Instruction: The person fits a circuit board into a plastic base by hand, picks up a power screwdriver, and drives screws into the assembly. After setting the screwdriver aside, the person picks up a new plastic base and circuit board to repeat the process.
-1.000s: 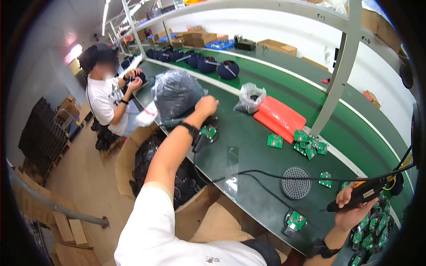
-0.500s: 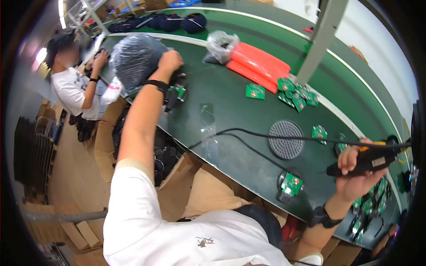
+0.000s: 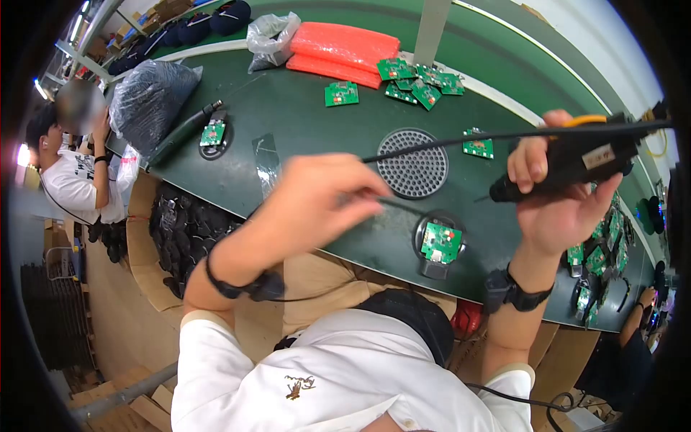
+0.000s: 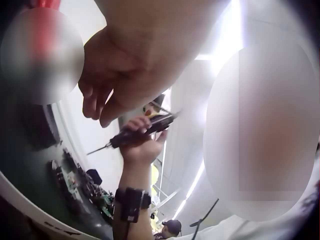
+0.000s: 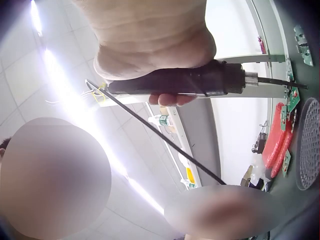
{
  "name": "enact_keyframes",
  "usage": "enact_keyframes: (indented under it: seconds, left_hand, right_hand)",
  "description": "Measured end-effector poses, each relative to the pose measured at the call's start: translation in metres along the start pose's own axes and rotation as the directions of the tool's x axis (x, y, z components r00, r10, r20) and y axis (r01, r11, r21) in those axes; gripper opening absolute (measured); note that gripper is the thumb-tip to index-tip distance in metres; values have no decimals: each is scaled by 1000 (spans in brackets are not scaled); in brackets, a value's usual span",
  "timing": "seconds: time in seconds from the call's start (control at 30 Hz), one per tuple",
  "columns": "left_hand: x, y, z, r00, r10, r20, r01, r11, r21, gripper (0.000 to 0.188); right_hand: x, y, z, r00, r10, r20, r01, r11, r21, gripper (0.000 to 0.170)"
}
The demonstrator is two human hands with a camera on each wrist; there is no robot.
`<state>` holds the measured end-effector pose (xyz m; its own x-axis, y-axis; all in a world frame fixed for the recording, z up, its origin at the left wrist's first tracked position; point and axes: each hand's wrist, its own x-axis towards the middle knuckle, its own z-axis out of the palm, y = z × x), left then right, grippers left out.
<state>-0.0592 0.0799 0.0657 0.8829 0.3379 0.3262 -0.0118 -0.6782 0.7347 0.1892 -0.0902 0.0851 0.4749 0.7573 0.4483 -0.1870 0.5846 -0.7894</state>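
Observation:
My right hand [image 3: 558, 187] grips a black electric screwdriver [image 3: 576, 164], its thin bit pointing left, above the right part of the bench. Below its tip sits a green circuit board [image 3: 440, 243] on a round black housing near the front edge. My left hand [image 3: 327, 201] hovers left of that board, fingers loosely bent, thumb apart from the fingers in the left wrist view; nothing shows between them. A black cable [image 3: 504, 135] crosses behind the left fingers. Farther left lie a second board on a housing [image 3: 214, 134] and a dark green rod-shaped tool [image 3: 186, 132].
A round perforated grey disc [image 3: 412, 163] lies mid-bench. Behind are loose green boards [image 3: 425, 93], red bubble wrap [image 3: 345, 49] and a clear bag [image 3: 273, 39]. A big plastic-wrapped bundle [image 3: 150, 101] stands left, near another person [image 3: 85, 173]. Several boards [image 3: 597, 252] pile up at right.
My left hand has come away from beside the wrapped bundle, rightwards and nearer to me; the dark green tool there now shows. My right hand still holds the screwdriver. The head view has turned right.

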Motion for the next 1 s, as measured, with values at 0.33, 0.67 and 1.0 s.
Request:
enact_keyframes:
  seconds: [0.33, 0.67, 1.0]
  left_hand:
    - [52, -49, 92, 994, 10, -110, 20, 964, 266, 30]
    - [47, -65, 100, 997, 17, -79, 6, 960, 279, 34]
    - [49, -64, 100, 999, -1, -45, 14, 957, 289, 29]
  right_hand:
    - [36, 34, 23, 995, -101, -7, 97, 975, -202, 38]
    - [29, 68, 30, 991, -123, -42, 106, 949, -297, 11]
    - [26, 73, 34, 990, -125, -64, 97, 938, -334, 12]
